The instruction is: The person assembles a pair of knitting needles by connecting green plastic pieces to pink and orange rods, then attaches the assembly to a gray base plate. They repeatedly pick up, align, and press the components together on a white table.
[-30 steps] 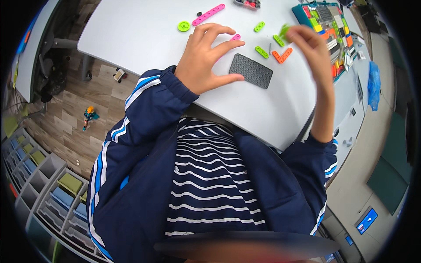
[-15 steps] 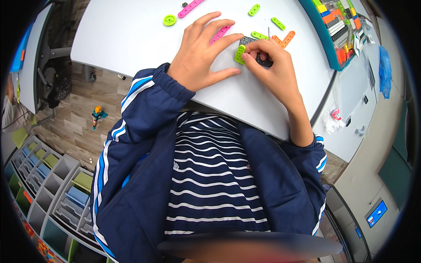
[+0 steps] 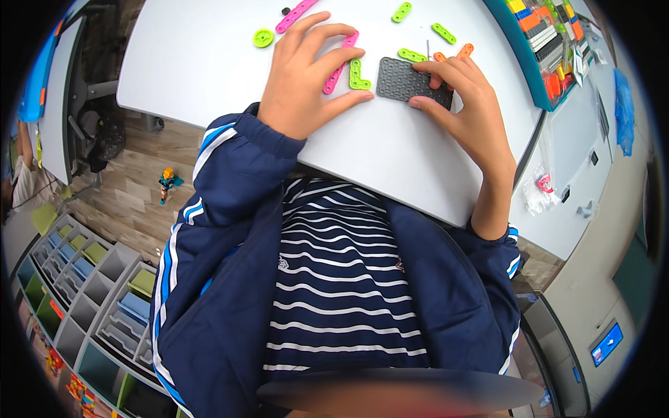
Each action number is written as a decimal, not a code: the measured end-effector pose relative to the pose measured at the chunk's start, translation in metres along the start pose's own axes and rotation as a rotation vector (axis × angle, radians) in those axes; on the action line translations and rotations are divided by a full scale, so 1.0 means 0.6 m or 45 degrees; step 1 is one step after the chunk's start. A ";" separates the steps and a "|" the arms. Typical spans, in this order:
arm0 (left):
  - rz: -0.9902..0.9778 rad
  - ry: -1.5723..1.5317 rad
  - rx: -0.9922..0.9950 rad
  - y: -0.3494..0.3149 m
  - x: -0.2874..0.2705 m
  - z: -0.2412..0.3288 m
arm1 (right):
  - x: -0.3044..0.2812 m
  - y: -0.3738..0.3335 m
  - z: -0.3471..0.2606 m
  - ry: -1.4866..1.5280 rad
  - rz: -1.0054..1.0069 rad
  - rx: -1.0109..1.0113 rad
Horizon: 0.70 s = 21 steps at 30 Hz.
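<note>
My left hand [image 3: 301, 82] is over the white table with its fingers spread, holding nothing. A lime-green L-shaped building beam [image 3: 358, 76] lies between its thumb and index finger, apart from both. Just to the left of that beam lies a pink straight beam [image 3: 333, 78], partly under the fingers. My right hand [image 3: 468, 97] grips a dark grey plate full of holes [image 3: 403, 81] at its right part, thumb on the near side and fingers on the far side. The fingers hide some of the plate.
Green beams [image 3: 401, 12], an orange angled beam [image 3: 465, 51], a green wheel [image 3: 263, 37] and another pink beam [image 3: 295, 15] lie on the white table [image 3: 188, 63]. A teal-edged tray [image 3: 533, 87] of bricks stands at the far right. A toy figure [image 3: 166, 182] is on the floor.
The green L-shaped beam, earlier against my right fingers, now lies apart on the table by my left hand. My right hand has shifted right, and more of the grey plate shows.
</note>
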<state>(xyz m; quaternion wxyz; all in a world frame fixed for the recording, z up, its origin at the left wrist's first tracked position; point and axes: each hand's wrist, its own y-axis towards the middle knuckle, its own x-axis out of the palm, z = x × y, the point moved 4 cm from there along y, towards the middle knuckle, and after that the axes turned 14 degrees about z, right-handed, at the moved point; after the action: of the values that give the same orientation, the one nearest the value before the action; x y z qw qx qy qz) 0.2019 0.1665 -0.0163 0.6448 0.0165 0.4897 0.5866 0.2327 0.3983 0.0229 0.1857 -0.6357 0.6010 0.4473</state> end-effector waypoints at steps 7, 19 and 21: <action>0.003 -0.065 0.101 0.013 -0.011 0.001 | 0.015 0.000 -0.003 0.045 0.018 -0.028; -0.096 -0.109 0.021 0.012 0.014 0.010 | 0.027 0.001 -0.007 0.087 0.011 -0.010; -0.098 -0.131 0.011 0.012 0.014 0.009 | 0.027 0.001 -0.007 0.100 0.005 0.004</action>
<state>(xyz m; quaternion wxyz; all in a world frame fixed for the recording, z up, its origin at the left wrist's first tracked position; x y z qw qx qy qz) 0.1987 0.1778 -0.0143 0.6911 0.0306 0.4586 0.5577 0.2316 0.3854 0.0122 0.1620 -0.6513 0.6100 0.4213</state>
